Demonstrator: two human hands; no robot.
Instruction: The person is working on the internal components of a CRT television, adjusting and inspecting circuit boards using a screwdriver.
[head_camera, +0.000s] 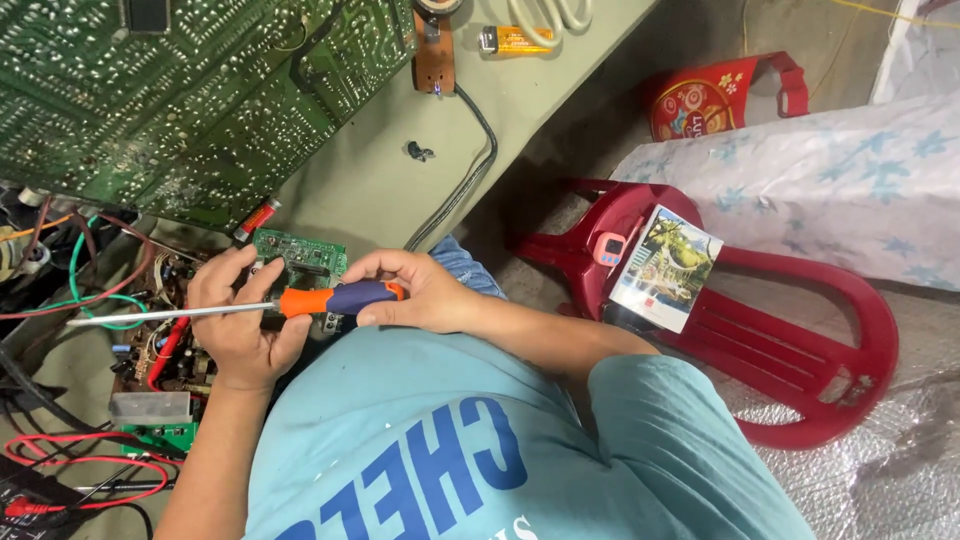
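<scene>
My right hand grips the orange and dark blue handle of a screwdriver. Its long metal shaft runs left across my left hand, whose fingers close around the shaft next to the handle. Under both hands lies a small green circuit board, partly hidden by my fingers. The shaft tip ends over tangled wires at the left.
A large green circuit board fills the upper left of the workbench. Red, green and black wires lie left. A black cable crosses the bench. A red plastic chair with a booklet stands right.
</scene>
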